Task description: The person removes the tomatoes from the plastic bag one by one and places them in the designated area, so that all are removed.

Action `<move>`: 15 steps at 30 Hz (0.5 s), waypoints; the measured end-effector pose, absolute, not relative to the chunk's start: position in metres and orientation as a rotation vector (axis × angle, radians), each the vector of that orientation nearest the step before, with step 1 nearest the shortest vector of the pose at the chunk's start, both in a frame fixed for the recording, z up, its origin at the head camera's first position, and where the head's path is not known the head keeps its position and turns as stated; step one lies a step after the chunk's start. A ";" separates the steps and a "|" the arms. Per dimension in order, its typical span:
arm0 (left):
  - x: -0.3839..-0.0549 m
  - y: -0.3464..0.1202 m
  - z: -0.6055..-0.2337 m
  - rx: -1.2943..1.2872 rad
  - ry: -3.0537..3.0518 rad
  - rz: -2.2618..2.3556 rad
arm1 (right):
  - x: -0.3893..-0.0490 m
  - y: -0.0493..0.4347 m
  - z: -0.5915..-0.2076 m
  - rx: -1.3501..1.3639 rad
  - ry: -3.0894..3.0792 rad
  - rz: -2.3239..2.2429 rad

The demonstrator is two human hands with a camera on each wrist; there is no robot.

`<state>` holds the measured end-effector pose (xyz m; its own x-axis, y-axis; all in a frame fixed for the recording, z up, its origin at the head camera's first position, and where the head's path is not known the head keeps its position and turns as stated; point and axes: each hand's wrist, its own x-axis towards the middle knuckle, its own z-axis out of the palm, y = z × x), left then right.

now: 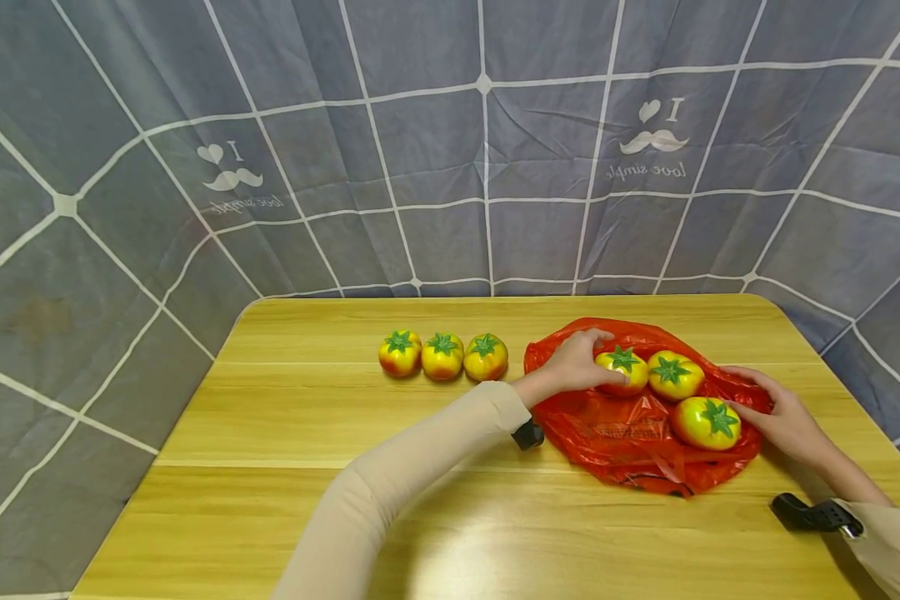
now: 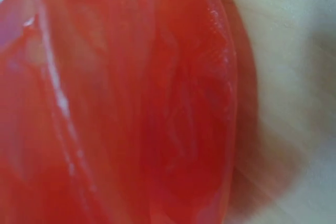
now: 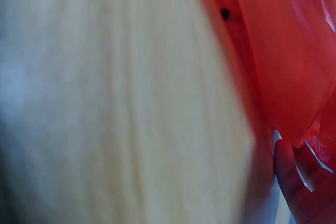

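On the table lies a spread-out red plastic bag (image 1: 622, 433), with three yellow-and-red toy tomatoes with green star-shaped tops on it. My left hand (image 1: 570, 364) grips the leftmost tomato (image 1: 619, 372), thumb in front and fingers behind. A second tomato (image 1: 675, 375) sits right beside it; another tomato (image 1: 707, 423) lies nearer the front. At the bag's right edge, my right hand (image 1: 783, 417) holds the plastic, its thumb beside the front tomato. The right wrist view shows its fingers (image 3: 287, 169) at the red film. Only red plastic (image 2: 131, 103) and table show in the left wrist view.
Left of the bag, three more tomatoes (image 1: 442, 357) stand in a row on the wooden table (image 1: 285, 433). Behind the table hangs a grey curtain (image 1: 435, 150) with white lines. Black straps (image 1: 817, 514) sit on both wrists.
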<state>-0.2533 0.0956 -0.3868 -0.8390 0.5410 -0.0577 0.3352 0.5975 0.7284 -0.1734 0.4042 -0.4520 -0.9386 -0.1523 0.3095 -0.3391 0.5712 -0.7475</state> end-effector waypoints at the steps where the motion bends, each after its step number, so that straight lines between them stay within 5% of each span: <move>1: -0.253 0.096 -0.387 0.717 2.553 1.080 | -0.174 0.404 -0.452 0.412 -2.592 1.305; 15: -0.257 0.097 -0.395 0.701 2.565 1.028 | -0.174 0.404 -0.449 0.409 -2.602 1.301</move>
